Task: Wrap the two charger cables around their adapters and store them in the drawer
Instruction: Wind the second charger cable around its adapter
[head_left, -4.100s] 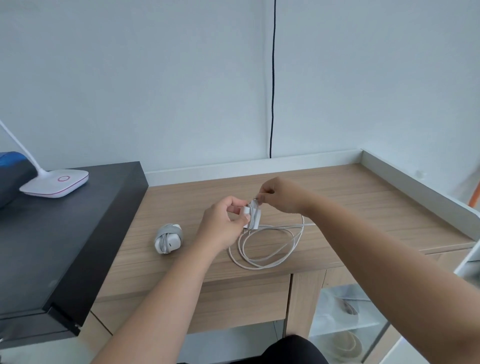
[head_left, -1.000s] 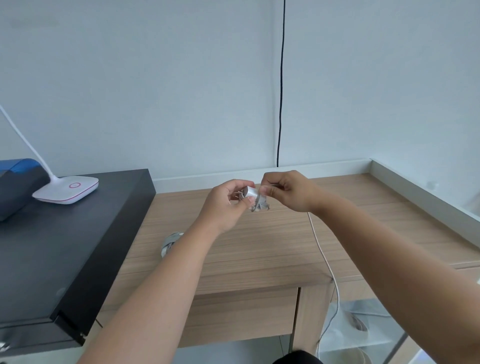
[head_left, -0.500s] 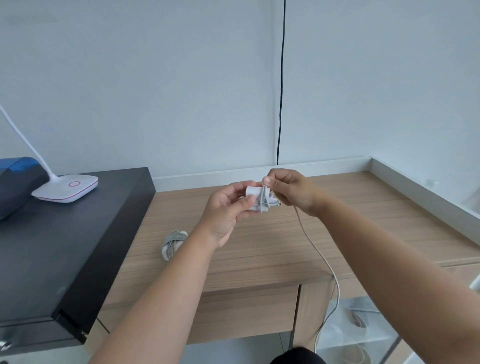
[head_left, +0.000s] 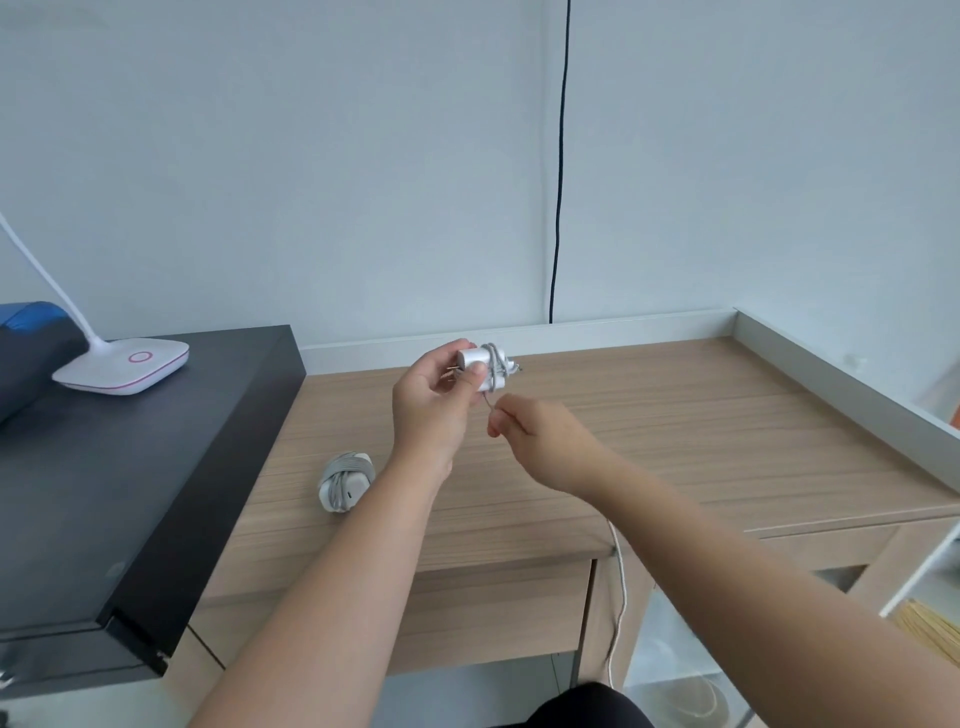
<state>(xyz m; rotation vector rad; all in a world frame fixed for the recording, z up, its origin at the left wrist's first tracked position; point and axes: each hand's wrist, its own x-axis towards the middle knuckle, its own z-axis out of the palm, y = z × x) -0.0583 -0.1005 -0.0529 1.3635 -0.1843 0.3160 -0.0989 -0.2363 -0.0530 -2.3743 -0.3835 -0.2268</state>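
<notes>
My left hand (head_left: 434, 402) holds a white adapter (head_left: 480, 366) above the wooden desk (head_left: 675, 436), with a few turns of grey-white cable around it. Just below it, my right hand (head_left: 540, 441) pinches the loose cable (head_left: 621, 597), which runs under my right forearm and hangs over the desk's front edge. A second adapter (head_left: 344, 480), fully wrapped in its cable, lies on the desk to the left of my left forearm. The closed drawer front (head_left: 498, 613) sits under the desktop.
A black cabinet (head_left: 130, 467) adjoins the desk on the left and carries a white lamp base (head_left: 124, 366) and a blue-black object (head_left: 28, 348). A black cord (head_left: 560, 161) hangs down the wall. A raised white ledge (head_left: 841, 384) borders the desk's right side.
My right hand has dropped from beside the adapter to below it, drawing the cable down. More turns sit on the adapter than four seconds ago, and the loose coil is off the desk.
</notes>
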